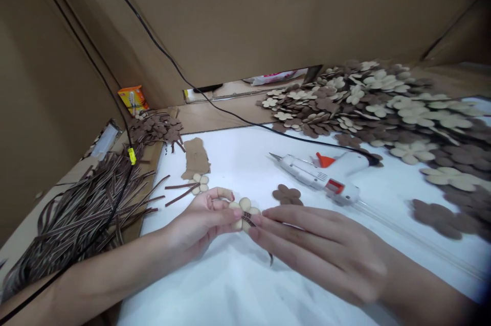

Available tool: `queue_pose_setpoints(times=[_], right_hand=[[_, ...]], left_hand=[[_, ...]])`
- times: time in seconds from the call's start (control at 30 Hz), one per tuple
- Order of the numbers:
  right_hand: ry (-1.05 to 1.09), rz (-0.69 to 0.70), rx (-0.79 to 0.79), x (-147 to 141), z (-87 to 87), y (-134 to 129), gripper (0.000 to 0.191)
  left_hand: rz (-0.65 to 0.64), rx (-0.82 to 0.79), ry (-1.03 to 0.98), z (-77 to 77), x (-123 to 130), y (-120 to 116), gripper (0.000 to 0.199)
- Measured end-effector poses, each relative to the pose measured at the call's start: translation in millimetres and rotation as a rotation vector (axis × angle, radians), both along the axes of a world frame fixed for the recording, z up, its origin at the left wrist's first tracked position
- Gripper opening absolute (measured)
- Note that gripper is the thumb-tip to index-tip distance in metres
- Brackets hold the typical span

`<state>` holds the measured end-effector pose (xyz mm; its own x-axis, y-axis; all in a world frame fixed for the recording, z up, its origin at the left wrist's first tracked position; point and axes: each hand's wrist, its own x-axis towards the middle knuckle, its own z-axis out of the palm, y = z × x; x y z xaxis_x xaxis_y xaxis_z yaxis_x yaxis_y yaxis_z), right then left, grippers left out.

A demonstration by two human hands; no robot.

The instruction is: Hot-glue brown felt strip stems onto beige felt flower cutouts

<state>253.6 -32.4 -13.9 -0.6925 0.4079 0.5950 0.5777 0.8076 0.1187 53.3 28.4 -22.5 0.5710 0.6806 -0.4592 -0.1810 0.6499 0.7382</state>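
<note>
My left hand (203, 216) pinches a beige felt-like flower (245, 204) between thumb and fingers, above the white work surface. A brown ribbon strip with pale stitching (247, 217) lies across the flower's middle. My right hand (326, 244) has its fingertips closed on the ribbon at the flower's right side; a ribbon end hangs below these fingers. Behind my left hand rests another beige flower (200, 183) with two ribbon ends spread to the left. A brown flower (287, 195) lies just beyond my right fingers.
A white glue gun (307, 170) lies behind my right hand, its glue stick trailing right and its black cord running up left. Loose flowers (383, 106) are heaped at the right. Ribbon strips (88, 203) pile at the left, near an orange box (132, 99). Cardboard walls (268, 19) surround the surface.
</note>
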Motion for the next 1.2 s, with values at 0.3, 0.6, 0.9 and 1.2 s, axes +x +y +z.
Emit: queue_pose_setpoints(times=[0.3, 0.6, 0.9, 1.2], right_hand=[[0.171, -0.066, -0.167, 1.5, -1.4, 2.0, 0.032], [0.576, -0.476, -1.042, -22.4, -1.7, 3.3, 0.019], [0.686, -0.394, -1.318, -26.1, -7.4, 6.8, 0.027], [0.673, -0.403, -1.329, -31.2, -5.9, 3.0, 0.025]], left_hand=[[0.03, 0.064, -0.005, -5.4, -0.1, -0.8, 0.029], [0.094, 0.097, -0.018, -3.3, 1.0, -7.5, 0.03], [-0.027, 0.184, 0.007, -6.1, -1.5, -3.7, 0.033], [0.01, 0.218, 0.06, -8.5, 0.2, -5.6, 0.032]])
